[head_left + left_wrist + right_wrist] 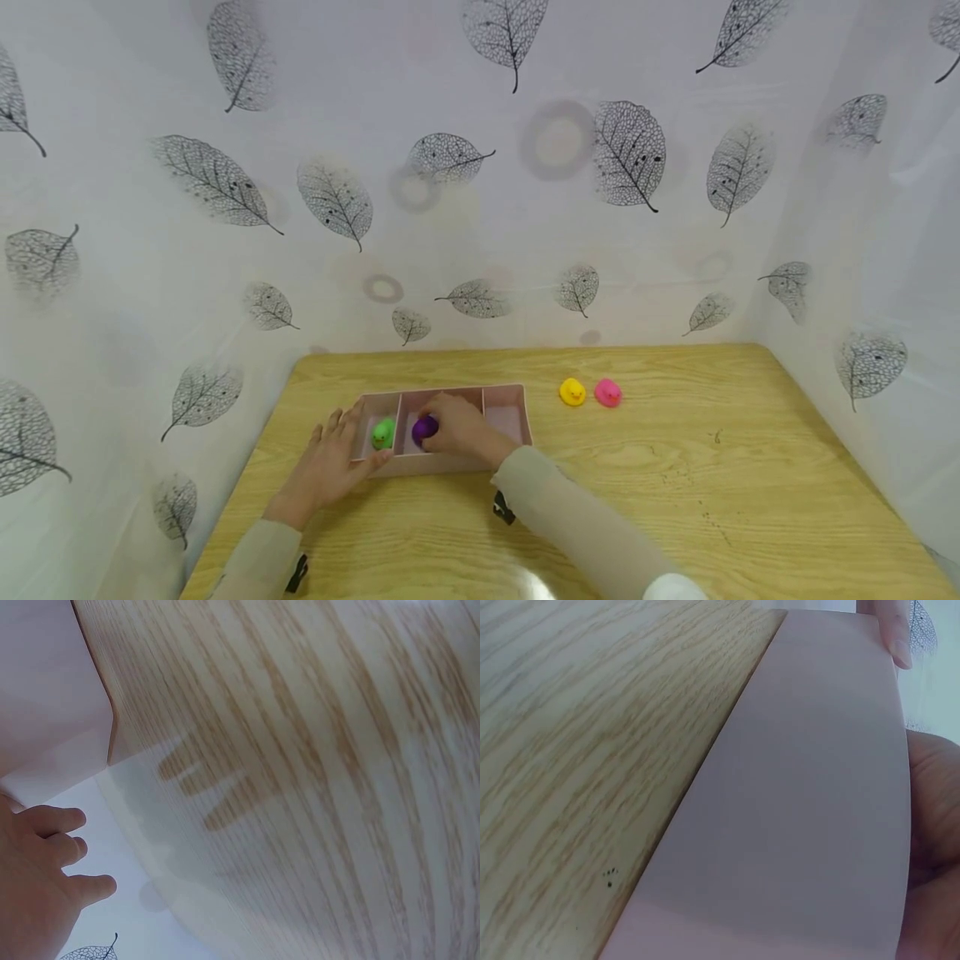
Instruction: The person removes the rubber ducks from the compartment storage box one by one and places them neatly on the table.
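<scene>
Wood table (637, 517) | left hand (327, 463) spread at box (420, 467) end | right hand (462, 427) angled down, grip holding purple toy (422, 428)

Dressed in beige, with touches of black

The person wears plain, long beige sleeves. The left sleeve (258, 554) ends near the front left corner of the pink tray (442, 464), the right sleeve (585, 521) just in front of the tray's right part. The left hand (326, 458) and right hand (461, 427) are bare. A small black piece (297, 573) shows beside the left sleeve; a second black piece (504, 507), nearer the tray, sits by the right cuff. Farthest from the tray, a rounded white patch (673, 587) meets the right sleeve.
</scene>
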The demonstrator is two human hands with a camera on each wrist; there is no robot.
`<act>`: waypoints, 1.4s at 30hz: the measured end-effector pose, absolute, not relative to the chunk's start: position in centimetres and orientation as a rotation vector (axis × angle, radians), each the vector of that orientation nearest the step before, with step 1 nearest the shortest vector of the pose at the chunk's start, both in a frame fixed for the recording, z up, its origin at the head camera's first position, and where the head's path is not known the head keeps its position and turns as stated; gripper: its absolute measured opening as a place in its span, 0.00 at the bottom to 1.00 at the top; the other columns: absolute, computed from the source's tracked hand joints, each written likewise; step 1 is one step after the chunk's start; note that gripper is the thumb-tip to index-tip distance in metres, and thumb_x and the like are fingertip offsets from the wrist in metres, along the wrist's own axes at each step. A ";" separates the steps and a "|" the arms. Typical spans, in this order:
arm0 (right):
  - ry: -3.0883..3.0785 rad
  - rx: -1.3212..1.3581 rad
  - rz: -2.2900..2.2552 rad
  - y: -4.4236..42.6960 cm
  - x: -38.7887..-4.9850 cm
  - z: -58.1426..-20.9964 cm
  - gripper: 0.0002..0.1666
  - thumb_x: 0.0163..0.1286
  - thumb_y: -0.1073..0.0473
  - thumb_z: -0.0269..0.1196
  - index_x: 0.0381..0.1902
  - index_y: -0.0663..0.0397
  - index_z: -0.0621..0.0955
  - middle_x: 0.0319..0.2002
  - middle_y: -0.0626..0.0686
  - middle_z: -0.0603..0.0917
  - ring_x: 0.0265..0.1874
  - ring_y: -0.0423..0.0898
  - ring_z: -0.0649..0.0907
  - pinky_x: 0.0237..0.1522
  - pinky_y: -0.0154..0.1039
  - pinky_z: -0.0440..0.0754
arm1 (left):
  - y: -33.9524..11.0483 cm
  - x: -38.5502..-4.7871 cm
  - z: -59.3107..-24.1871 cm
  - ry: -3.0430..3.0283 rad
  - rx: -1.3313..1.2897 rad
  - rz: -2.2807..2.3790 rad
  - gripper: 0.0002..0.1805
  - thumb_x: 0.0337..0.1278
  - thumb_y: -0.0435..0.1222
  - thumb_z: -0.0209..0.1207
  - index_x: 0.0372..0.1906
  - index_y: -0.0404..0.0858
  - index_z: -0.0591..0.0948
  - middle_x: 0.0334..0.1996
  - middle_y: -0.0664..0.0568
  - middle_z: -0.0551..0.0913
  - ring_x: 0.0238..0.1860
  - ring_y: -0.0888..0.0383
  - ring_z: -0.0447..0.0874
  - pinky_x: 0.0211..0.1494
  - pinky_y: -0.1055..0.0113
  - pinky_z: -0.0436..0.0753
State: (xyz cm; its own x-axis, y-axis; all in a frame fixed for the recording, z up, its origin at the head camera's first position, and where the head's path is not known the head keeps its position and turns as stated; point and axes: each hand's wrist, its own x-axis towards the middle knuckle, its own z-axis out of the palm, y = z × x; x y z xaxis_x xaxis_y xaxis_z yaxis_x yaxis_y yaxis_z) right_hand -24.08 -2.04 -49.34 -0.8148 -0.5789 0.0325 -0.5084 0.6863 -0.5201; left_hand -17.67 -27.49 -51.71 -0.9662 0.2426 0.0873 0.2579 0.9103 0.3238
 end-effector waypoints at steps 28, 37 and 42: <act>2.776 -0.856 -0.826 -2.4 -24.4 -49.9 0.14 0.62 0.57 0.76 0.46 0.48 0.90 0.45 0.47 0.90 0.49 0.45 0.82 0.51 0.35 0.83 | -27.4 -17.8 -51.6 -3.018 -0.393 -0.515 0.55 0.71 0.64 0.56 0.85 0.32 0.49 0.80 0.30 0.62 0.79 0.24 0.57 0.78 0.24 0.57; 2.734 -0.866 -0.942 -1.9 -24.6 -49.2 0.14 0.64 0.57 0.74 0.48 0.49 0.89 0.42 0.46 0.91 0.41 0.40 0.83 0.48 0.32 0.82 | -27.5 -18.0 -51.6 -3.015 -0.398 -0.492 0.55 0.71 0.64 0.55 0.85 0.32 0.50 0.79 0.31 0.63 0.79 0.25 0.59 0.78 0.24 0.58; 2.689 -0.894 -1.055 -1.3 -24.6 -47.9 0.17 0.65 0.58 0.73 0.51 0.53 0.88 0.40 0.48 0.88 0.35 0.38 0.79 0.39 0.29 0.80 | -27.5 -17.9 -51.7 -3.014 -0.397 -0.500 0.55 0.72 0.64 0.55 0.85 0.32 0.49 0.79 0.30 0.64 0.79 0.24 0.59 0.78 0.24 0.58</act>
State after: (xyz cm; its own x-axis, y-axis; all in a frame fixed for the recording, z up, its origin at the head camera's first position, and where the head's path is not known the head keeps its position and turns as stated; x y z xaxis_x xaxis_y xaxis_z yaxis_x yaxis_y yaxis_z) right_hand -24.59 -1.31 -47.94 -0.8189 -0.5648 0.1014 -0.4831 0.5831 -0.6532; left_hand -17.92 -27.47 -51.67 -0.9650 0.2421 0.1011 0.2617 0.9142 0.3095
